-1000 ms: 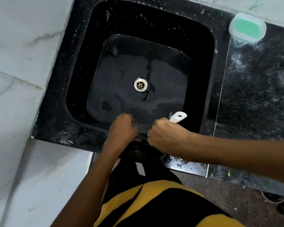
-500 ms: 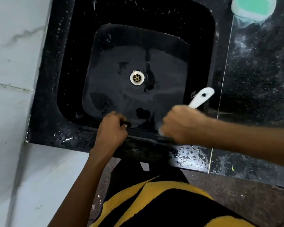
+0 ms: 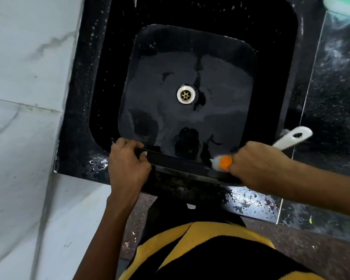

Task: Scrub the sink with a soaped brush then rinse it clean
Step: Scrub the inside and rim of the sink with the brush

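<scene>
1. Dim overall; the black sink (image 3: 79,118) swallows most detail on its walls
2. Pale sheen from overhead lies on the wet basin floor, with a dark reflection near its front
3. Bright glare on the wet countertop (image 3: 249,201)
4. The brush (image 3: 291,141) is motion-blurred
5. Wide-angle bending tilts the marble wall (image 3: 24,77) at the left edge

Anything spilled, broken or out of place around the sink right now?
Nothing stands out. The sink is wet and flecked with suds, as expected mid-scrub. The right hand holds the brush on the near rim; the left hand grips that rim.
</scene>
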The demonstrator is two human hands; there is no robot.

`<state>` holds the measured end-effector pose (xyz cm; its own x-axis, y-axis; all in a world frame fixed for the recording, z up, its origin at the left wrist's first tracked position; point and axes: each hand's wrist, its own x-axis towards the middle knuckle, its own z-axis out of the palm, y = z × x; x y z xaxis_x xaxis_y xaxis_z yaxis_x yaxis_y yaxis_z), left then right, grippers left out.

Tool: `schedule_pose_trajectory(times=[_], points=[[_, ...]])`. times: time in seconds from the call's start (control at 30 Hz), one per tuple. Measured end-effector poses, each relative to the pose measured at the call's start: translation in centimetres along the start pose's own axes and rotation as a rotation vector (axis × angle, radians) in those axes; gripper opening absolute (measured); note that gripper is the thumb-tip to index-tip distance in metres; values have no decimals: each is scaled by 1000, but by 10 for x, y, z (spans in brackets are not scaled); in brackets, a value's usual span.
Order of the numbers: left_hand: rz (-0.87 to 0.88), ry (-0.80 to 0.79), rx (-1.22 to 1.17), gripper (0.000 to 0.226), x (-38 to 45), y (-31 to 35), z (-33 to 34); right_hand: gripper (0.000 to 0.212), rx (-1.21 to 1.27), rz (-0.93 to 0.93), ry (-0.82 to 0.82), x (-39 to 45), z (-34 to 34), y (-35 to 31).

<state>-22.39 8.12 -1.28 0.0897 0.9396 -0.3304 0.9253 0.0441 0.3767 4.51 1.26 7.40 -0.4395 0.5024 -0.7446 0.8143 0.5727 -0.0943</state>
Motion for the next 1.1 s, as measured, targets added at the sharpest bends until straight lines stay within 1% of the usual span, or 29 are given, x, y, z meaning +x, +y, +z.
schedule_pose_trajectory(times=[0.07,0.13,0.2,0.23,0.27,0.37,0.4,0.47,0.53,0.63,0.67,0.73,0.87,0.9,0.97,1.0,1.03,1.07,1.1], points=[[-6,-13,-13,18,1,0,-2,23,10,-68,53,8,-7,-13],[-1,-19,-38,16,2,-1,-4,22,19,-81,128,38,-20,-33],[24,-12,-49,18,5,-2,-6,15,38,-44,302,77,-37,-45],[36,-9,-44,20,7,-3,-8,13,94,-31,422,93,-46,-49],[47,-6,-36,23,8,-4,-10,16,153,-35,494,108,-53,-52],[58,32,3,27,9,-9,-16,26,170,-43,415,125,-56,-57],[52,68,15,26,9,-13,-17,23,173,-36,408,119,-55,-53],[0,149,25,23,6,-22,-21,15,169,-34,328,97,-41,-39],[-67,196,30,22,2,-30,-24,28,158,-25,232,71,-22,-23],[-94,249,40,22,-2,-38,-27,29,91,-45,149,56,-11,-23],[-102,253,36,22,-3,-39,-28,28,73,-56,159,61,-14,-28],[-99,254,26,21,-3,-41,-29,27,62,-54,234,82,-30,-41],[-14,209,56,16,3,-46,-31,15,232,4,471,147,-75,-63],[4,193,68,14,5,-48,-31,13,241,11,517,162,-84,-66],[18,173,80,11,9,-50,-32,9,217,-5,569,176,-90,-68],[16,166,83,11,10,-50,-32,4,242,-34,594,173,-88,-67],[15,165,84,11,10,-50,-32,3,280,-53,612,164,-82,-64],[17,166,83,11,10,-51,-32,3,304,-66,556,151,-75,-59],[17,170,79,12,11,-51,-32,8,303,-43,459,137,-67,-54]])
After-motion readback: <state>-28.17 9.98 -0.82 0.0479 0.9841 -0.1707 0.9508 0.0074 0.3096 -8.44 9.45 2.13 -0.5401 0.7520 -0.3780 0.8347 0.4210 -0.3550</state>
